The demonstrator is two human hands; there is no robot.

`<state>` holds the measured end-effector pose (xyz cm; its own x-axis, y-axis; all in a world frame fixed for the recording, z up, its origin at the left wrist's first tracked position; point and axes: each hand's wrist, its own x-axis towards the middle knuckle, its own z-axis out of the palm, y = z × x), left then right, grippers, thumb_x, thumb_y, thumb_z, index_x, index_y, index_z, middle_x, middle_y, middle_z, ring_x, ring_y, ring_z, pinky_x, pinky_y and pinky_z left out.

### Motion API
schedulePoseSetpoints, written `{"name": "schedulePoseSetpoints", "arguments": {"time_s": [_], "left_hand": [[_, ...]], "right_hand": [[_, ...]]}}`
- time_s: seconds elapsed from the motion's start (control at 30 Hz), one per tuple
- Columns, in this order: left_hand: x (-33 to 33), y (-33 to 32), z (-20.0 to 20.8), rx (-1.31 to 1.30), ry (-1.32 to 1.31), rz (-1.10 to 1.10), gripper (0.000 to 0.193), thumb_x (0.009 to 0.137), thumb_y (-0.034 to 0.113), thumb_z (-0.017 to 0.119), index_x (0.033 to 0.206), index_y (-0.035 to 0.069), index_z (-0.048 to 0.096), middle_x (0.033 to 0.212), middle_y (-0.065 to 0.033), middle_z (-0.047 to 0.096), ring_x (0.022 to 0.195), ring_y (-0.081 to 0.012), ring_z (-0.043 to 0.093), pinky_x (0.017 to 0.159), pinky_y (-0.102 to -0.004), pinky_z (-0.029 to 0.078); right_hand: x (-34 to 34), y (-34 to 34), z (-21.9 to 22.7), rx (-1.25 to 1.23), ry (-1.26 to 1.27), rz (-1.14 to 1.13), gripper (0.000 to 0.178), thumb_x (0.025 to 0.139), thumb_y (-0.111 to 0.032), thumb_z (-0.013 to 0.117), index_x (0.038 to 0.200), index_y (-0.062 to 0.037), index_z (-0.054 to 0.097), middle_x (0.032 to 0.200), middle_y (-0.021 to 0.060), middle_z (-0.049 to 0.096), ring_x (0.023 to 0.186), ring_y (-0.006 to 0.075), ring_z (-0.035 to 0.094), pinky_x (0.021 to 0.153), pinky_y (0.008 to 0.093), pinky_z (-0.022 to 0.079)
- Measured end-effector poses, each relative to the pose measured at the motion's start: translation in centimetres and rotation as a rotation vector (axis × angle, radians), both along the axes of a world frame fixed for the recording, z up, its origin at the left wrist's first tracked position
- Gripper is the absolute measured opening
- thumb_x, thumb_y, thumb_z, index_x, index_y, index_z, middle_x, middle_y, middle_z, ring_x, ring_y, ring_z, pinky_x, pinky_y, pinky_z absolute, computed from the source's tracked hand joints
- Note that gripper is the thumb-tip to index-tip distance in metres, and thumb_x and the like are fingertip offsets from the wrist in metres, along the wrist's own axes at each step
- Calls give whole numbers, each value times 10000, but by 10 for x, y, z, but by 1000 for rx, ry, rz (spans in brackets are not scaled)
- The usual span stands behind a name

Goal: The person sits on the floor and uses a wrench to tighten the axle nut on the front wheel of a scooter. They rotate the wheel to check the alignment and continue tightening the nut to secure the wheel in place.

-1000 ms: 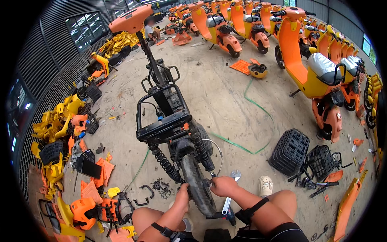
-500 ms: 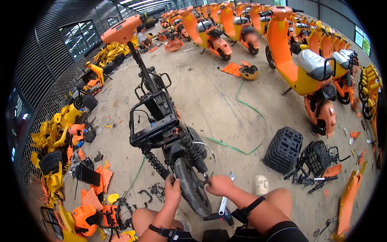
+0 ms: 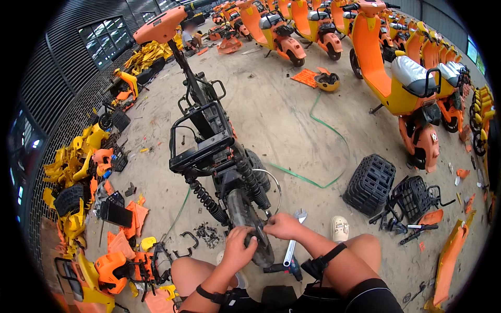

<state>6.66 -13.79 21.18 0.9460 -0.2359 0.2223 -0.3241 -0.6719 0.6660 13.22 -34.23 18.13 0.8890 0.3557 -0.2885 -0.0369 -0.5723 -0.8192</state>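
A stripped scooter frame (image 3: 214, 143) stands before me, its black rear wheel (image 3: 241, 207) pointing toward me. My left hand (image 3: 241, 249) is curled over the left side of the tyre near its close end. On the wheel's other side, my right hand (image 3: 282, 227) has its fingers closed near the axle, below the right shock absorber (image 3: 254, 182). Whatever lies between those fingers is too small to make out. The left shock absorber (image 3: 207, 201) leans down beside the tyre. By my right forearm a large wrench (image 3: 290, 252) lies next to a dark power tool (image 3: 295, 268).
Black crates (image 3: 369, 183) and loose metal parts (image 3: 415, 229) lie to the right. Orange and yellow body panels (image 3: 78, 172) are heaped along the left wall. Parked scooters (image 3: 407, 94) fill the far right. A green hose (image 3: 313, 185) crosses the floor, and small bolts (image 3: 207, 236) lie left of the wheel.
My left hand has left the area beneath the left shock absorber and moved right and nearer, onto the tyre. My right hand has shifted slightly but stays by the axle.
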Motion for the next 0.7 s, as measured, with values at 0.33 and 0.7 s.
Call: {"name": "schedulePoseSetpoints", "arguments": {"time_s": [0.33, 0.7], "left_hand": [[-3, 8, 0, 82, 29, 21, 348, 833, 163, 675, 1144, 9, 647, 1128, -201, 638, 1113, -390, 572, 980, -448, 449], [5, 38, -69, -802, 865, 686, 722, 953, 440, 528, 1479, -2, 305, 1470, -199, 396, 1271, -369, 469, 1085, -490, 340]], "right_hand": [[5, -38, 1, -721, -641, -348, 316, 798, -274, 674, 961, -4, 695, 931, 196, 701, 883, 363, 685, 774, 466, 538], [-35, 23, -71, -123, -76, 128, 483, 783, -240, 656, 1162, 55, 595, 1059, 280, 679, 988, 422, 667, 855, 476, 530]]}}
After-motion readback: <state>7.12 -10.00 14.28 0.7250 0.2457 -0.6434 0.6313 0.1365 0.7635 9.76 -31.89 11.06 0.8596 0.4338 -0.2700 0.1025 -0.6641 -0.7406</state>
